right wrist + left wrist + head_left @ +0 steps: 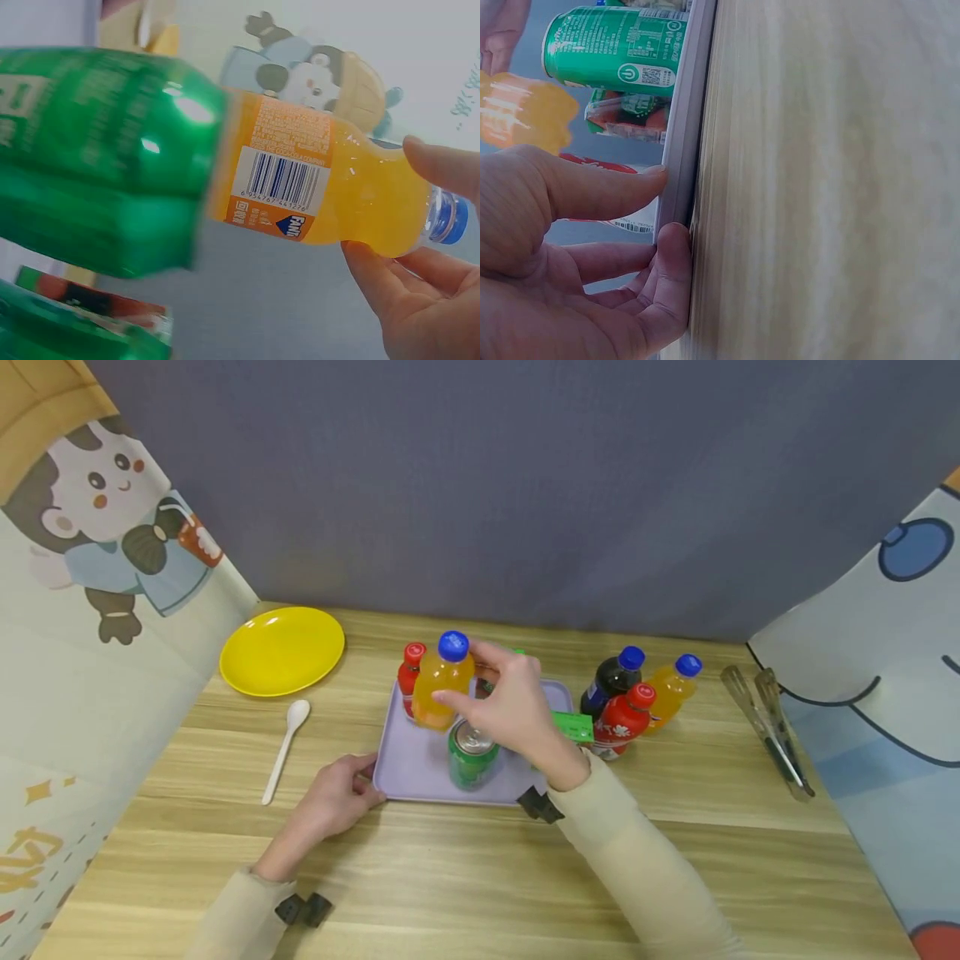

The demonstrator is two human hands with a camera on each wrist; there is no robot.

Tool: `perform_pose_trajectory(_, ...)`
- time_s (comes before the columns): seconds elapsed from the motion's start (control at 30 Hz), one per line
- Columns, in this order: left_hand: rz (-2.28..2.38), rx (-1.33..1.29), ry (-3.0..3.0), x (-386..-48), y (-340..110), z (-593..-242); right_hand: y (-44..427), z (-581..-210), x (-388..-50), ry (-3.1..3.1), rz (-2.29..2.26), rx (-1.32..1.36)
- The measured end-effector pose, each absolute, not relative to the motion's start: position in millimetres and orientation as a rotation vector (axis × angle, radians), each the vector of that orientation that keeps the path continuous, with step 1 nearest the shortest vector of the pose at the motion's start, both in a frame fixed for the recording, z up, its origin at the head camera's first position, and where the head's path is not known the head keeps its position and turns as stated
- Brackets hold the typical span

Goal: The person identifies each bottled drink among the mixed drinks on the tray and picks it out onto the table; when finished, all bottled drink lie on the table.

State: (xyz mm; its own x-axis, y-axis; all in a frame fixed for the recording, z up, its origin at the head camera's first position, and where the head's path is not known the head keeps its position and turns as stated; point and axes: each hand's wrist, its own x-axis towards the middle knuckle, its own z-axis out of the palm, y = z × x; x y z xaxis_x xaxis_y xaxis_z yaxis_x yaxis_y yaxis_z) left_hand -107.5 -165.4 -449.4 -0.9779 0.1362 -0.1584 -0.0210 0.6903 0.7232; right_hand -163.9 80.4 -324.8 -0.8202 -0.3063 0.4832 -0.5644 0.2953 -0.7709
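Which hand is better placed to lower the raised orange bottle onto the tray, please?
Probably the right hand: it grips the orange bottle near the neck, over the lilac tray. The left hand holds the tray's front left corner, so it seems better suited to steadying it.

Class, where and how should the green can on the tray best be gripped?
Probably round its middle, from the near side: the green can stands upright with round sides, while the orange bottle and right hand crowd its far side.
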Motion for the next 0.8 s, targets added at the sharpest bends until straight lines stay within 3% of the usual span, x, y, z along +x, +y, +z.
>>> perform_pose_trajectory(0.27,1.139,0.095,2.704,-108,-165,-449,100,-295,-154,-2.199,1.501,0.813)
perform_pose_trajectory(0.8,1.157,0.102,2.702,-107,-166,-448,158,-282,-128,-2.19,1.51,0.729)
